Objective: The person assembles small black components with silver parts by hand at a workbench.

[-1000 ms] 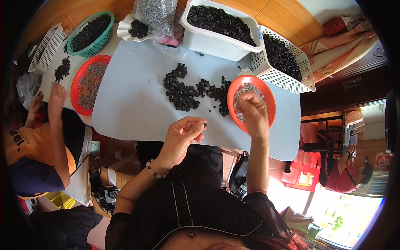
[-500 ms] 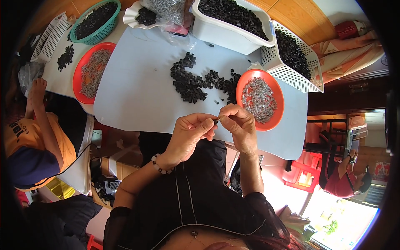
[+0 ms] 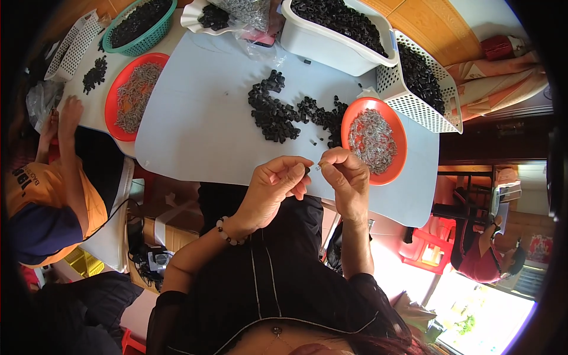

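Observation:
My left hand (image 3: 273, 190) is closed in a pinch on a small black plastic piece (image 3: 307, 170). Facing it, my right hand (image 3: 348, 186) pinches a tiny clear piece (image 3: 318, 167) between thumb and forefinger. A narrow gap separates the two pieces, in front of my body at the table's near edge. Just beyond my right hand stands an orange-red bowl (image 3: 400, 158) heaped with similar clear pieces (image 3: 373, 141). Loose black pieces (image 3: 273, 115) lie in a spread pile on the pale blue table (image 3: 195, 112), farther off than my hands.
Along the back stand a white tub (image 3: 331, 54) and a perforated white basket (image 3: 423, 112), both full of black pieces. At left are another orange-red bowl (image 3: 112, 121), a green basket (image 3: 139, 46) and a co-worker's hand (image 3: 72, 112). Another person (image 3: 482, 260) sits far right.
My fingertips have drawn slightly apart, and the clear piece now shows in my right hand. The co-worker's hand at left has shifted toward the right.

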The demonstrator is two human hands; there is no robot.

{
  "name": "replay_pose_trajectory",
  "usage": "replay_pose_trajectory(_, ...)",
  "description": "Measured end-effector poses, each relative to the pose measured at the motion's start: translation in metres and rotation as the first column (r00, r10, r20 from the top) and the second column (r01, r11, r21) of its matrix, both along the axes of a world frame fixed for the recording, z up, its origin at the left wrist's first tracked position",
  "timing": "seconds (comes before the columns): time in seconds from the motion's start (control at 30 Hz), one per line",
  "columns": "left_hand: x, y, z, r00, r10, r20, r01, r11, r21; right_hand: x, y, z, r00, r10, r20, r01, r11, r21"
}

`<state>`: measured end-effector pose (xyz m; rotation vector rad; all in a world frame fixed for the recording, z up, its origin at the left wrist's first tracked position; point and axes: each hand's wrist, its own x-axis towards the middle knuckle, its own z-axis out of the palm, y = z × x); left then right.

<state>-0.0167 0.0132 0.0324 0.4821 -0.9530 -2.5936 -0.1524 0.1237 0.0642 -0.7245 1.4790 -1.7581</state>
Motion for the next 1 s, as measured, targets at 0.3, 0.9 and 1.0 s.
replay_pose_trajectory(0.3, 0.007, -0.005, -0.007, 0.998, -0.055, 0.018, 0.051, 0.985, 0.165, 0.015, -0.003, -0.009, 0.950, -0.098, -0.298, 0.085, 0.995, -0.057)
replay_pose_trajectory(0.9, 0.019, -0.003, -0.008, 0.997, -0.078, -0.005, 0.077, 0.962, 0.264, 0.022, -0.013, -0.030, 0.619, -0.140, -0.773, 0.138, 0.988, -0.069)
replay_pose_trajectory(1.0, 0.019, -0.001, -0.006, 0.998, -0.064, 0.027, 0.056, 0.968, 0.243, 0.023, -0.012, -0.031, 0.617, -0.131, -0.776, 0.148, 0.988, -0.049)
